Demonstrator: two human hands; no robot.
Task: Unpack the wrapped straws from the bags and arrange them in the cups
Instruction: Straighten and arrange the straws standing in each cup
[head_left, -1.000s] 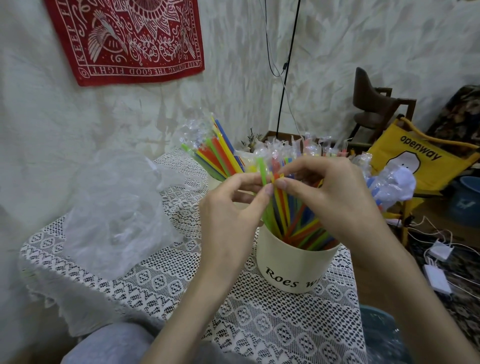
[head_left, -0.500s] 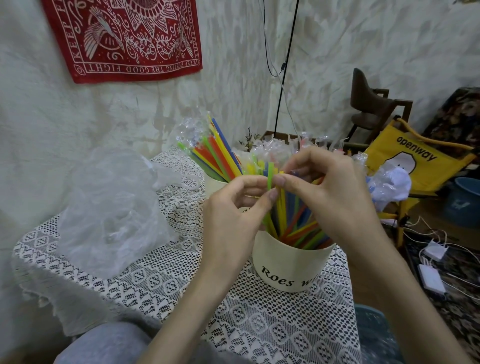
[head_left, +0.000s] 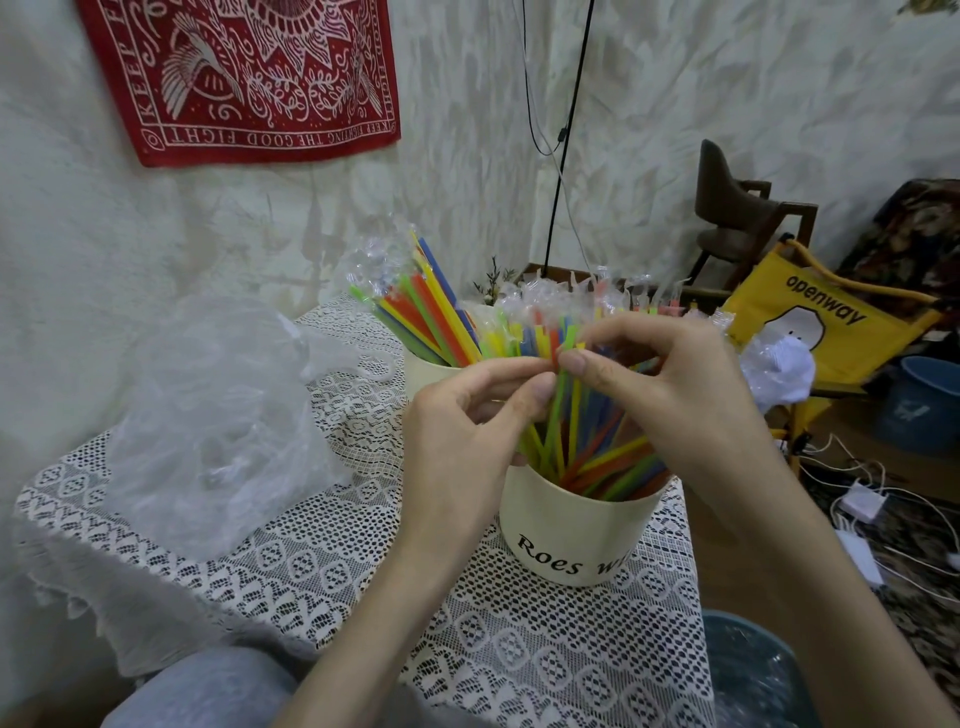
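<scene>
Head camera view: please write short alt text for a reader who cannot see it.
Two bare hands, left hand and right hand, pinch colourful wrapped plastic straws standing in a cream round cup with black lettering on a white lace tablecloth. A second cream cup of straws stands behind; a crumpled clear plastic bag lies left.

On the table (head_left: 291, 566) a near cup (head_left: 571, 535) holds straws (head_left: 597, 457), with a second cup (head_left: 428, 371) behind it to the left (also full of straws). A crumpled bag (head_left: 218, 415) lies left of both, and a chair (head_left: 831, 332) stands off to the right.
</scene>
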